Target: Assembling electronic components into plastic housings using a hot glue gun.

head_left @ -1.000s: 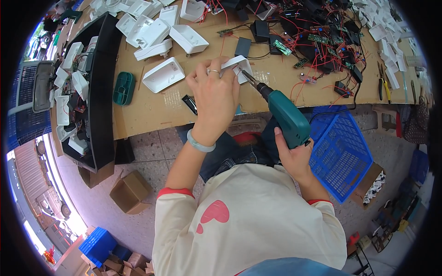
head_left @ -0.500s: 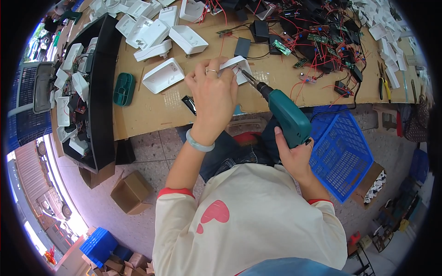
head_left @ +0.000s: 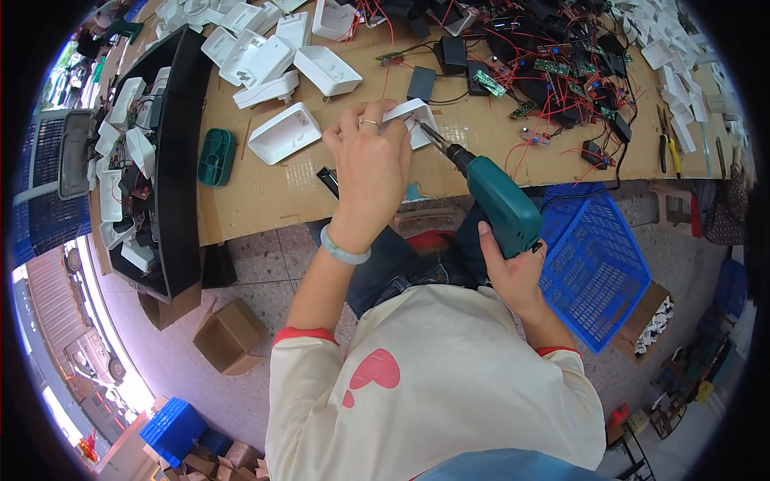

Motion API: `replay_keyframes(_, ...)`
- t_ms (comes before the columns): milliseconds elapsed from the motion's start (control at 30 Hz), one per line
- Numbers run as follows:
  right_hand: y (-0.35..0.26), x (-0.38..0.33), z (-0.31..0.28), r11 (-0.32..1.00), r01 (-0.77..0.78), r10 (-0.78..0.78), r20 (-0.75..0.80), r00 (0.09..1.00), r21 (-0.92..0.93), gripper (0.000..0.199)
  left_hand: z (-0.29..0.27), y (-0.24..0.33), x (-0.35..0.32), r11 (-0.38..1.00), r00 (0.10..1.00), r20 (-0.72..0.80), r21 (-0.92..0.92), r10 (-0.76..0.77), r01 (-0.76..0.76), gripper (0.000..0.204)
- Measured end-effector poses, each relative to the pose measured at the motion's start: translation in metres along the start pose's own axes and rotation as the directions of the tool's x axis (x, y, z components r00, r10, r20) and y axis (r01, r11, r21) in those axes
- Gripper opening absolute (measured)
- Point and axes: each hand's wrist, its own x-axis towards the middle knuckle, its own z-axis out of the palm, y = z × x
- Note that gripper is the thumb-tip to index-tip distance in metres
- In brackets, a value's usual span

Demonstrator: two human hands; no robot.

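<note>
My left hand is closed at the near left edge of a white plastic housing, its fingertips partly hidden. Thin red wire shows inside that shell. In my right hand is a green soldering gun, gripped by the handle. Its long metal tip reaches down into the housing, where I cannot tell if it touches the wire. A second open white housing lies left of my left hand.
A green divided tray and a black bin of wired housings stand left. Circuit boards, red wires and black boxes pile up at the back right. Yellow-handled pliers lie right. A blue crate stands below the table edge.
My left hand and wrist have shifted very slightly left. The soldering gun and the housing look unmoved.
</note>
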Motion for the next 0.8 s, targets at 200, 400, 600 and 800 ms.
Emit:
replay_keyframes(200,-0.0006,0.0012,-0.001,0.999,0.026,-0.025,0.01,1.0,-0.038,0.026,-0.0015,-0.0005,0.0008,1.0,1.0,0.021,-0.009,0.002,-0.002,0.006)
replay_keyframes(400,0.0002,0.0006,-0.003,0.996,0.054,-0.051,0.04,0.998,-0.077,0.028,-0.0001,-0.0005,0.0007,1.0,1.0,0.013,-0.008,0.015,-0.015,0.005)
replay_keyframes(600,-0.0007,0.0012,-0.0028,0.997,0.048,-0.047,0.029,0.998,-0.056,0.029,0.0003,-0.0004,0.0005,1.0,1.0,0.017,-0.012,0.01,-0.01,0.006)
replay_keyframes(800,-0.0013,-0.0005,-0.0039,0.998,0.053,-0.051,0.029,0.998,-0.047,0.03,-0.0006,-0.0001,0.0008,0.999,0.999,0.035,-0.04,0.013,-0.012,0.014)
